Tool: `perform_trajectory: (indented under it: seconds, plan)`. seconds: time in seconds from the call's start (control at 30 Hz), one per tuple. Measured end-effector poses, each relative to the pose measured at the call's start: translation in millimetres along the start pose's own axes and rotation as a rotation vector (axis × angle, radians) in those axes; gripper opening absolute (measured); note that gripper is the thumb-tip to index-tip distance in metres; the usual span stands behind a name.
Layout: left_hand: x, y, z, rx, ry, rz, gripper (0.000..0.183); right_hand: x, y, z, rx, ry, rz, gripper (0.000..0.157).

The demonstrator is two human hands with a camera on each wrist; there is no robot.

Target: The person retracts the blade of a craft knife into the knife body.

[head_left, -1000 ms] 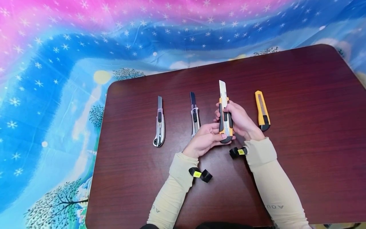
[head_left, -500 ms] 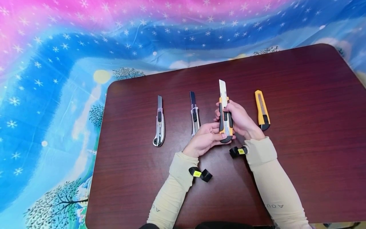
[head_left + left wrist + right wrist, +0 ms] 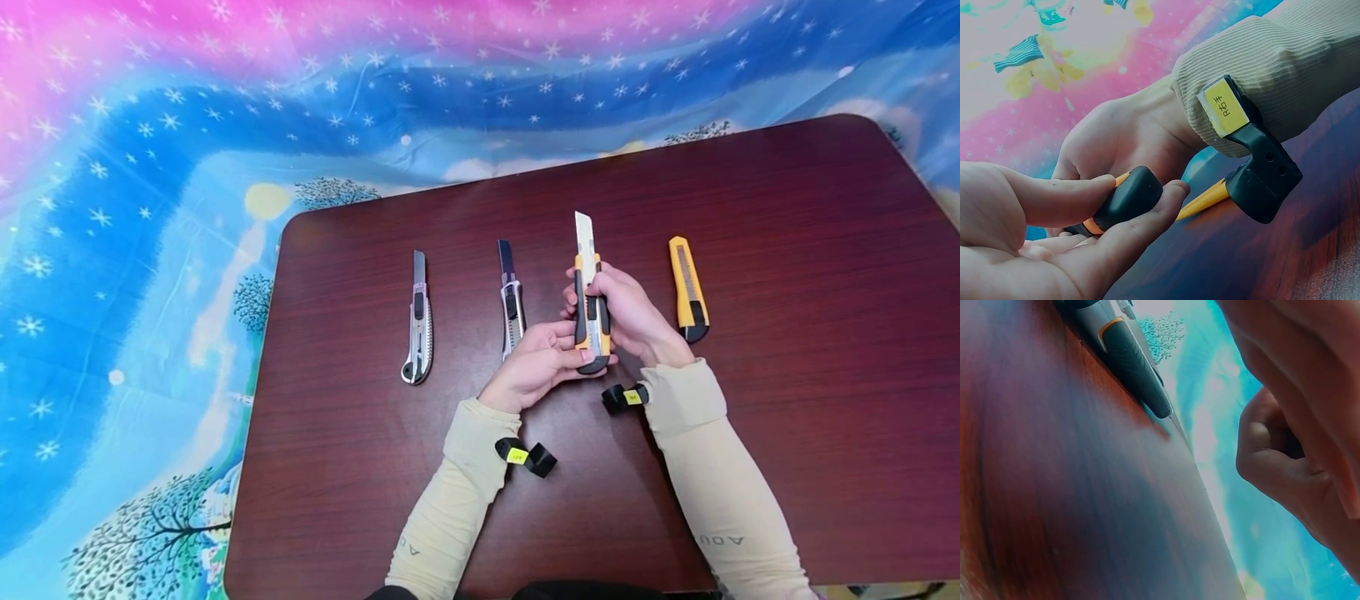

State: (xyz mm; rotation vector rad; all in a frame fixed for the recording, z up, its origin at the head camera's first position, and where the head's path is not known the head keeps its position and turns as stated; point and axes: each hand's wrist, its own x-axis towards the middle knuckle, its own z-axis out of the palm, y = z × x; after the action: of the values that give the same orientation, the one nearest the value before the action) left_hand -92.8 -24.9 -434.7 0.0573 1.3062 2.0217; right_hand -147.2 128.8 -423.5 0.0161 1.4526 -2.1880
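Both hands hold a yellow-and-black utility knife (image 3: 592,325) upright above the table, its wide silver blade out at the far end. My right hand (image 3: 630,312) grips the upper handle from the right, thumb on the front by the black slider. The left hand (image 3: 540,362) pinches the handle's bottom end between thumb and fingers. In the left wrist view, the black end cap (image 3: 1129,200) shows between the left thumb and fingers, with the right hand (image 3: 1122,140) behind it. The right wrist view hides the held knife behind the fingers.
On the dark red table (image 3: 360,483) lie a silver utility knife (image 3: 418,321) with its blade out, another silver one (image 3: 512,300) with a dark blade, partly behind the left hand, and a yellow cutter (image 3: 688,287) at right. A printed cloth (image 3: 450,108) hangs behind.
Both hands keep their hold and place. The blade tip of the held knife shows very slightly lower than half a second ago.
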Motion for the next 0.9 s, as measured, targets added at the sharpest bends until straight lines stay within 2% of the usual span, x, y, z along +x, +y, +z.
perform_trajectory:
  seconds: [0.9]
  plan:
    - [-1.6,1.0,-0.3,0.006,-0.008,0.017,0.042,-1.2,-0.3,-1.0,-0.008,-0.024,-0.010,0.039]
